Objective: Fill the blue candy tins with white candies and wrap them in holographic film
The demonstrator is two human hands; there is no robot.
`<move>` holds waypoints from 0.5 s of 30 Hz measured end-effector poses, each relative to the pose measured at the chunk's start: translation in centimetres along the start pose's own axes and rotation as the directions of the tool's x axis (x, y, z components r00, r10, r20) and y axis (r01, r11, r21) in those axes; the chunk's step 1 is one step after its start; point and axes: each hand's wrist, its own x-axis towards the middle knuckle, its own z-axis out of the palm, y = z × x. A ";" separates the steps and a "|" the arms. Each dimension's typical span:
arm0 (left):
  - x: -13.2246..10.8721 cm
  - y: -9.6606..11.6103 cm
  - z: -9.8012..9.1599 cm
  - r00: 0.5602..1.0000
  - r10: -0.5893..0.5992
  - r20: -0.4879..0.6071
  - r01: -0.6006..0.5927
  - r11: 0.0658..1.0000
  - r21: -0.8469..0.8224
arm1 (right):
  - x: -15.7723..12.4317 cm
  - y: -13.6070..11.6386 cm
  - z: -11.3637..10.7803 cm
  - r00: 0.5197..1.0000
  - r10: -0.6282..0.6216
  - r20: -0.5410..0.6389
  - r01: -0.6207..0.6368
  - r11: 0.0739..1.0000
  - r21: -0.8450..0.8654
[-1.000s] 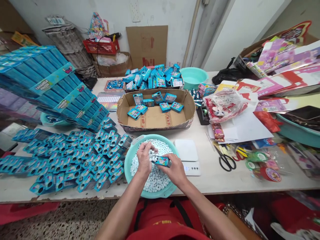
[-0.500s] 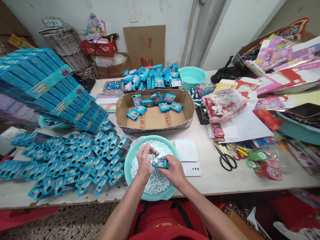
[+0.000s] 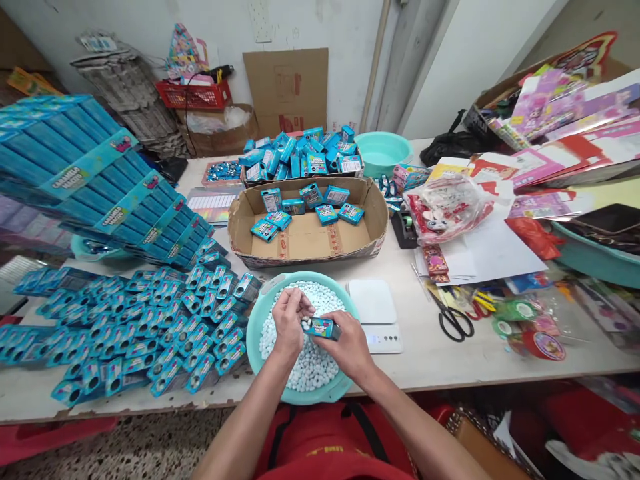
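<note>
Lower centre, I see the right hand (image 3: 350, 343) gripping a small blue box (image 3: 323, 327) over the teal basin (image 3: 255, 327) of white candies (image 3: 310, 370), the left hand (image 3: 289, 320) pinched on a few at its open end, with only a few closed boxes (image 3: 327, 213) in the cardboard tray (image 3: 240, 223) and many open boxes (image 3: 150, 327) at left on the desk (image 3: 440, 360).

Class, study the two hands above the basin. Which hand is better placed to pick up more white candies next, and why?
Left, probably. The right hand is busy gripping the small blue box; the left hand hangs curled just above the white candies in the teal basin, at the box's open end.
</note>
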 end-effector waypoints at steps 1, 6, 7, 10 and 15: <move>-0.1 -0.1 0.1 1.000 -0.013 0.024 0.013 1.000 0.001 | 0.1 0.0 0.0 1.000 0.007 0.001 -0.007 1.000 -0.003; -0.7 0.7 0.4 0.991 -0.066 0.113 0.068 0.998 -0.012 | 0.2 -0.1 -0.2 1.000 0.026 0.007 -0.026 0.998 0.054; -0.5 1.0 0.2 0.992 -0.052 0.118 0.055 0.998 -0.022 | 0.0 0.0 -0.4 1.000 0.020 0.000 -0.020 0.995 0.094; 1.6 0.9 -1.5 0.996 0.073 0.048 -0.075 0.996 0.043 | -0.8 0.8 -1.1 0.999 0.023 -0.045 -0.013 0.974 0.226; 6.3 -4.2 -4.3 0.935 0.238 0.264 -0.355 0.670 0.652 | -2.3 2.2 -2.3 0.989 0.123 -0.079 -0.094 0.948 0.304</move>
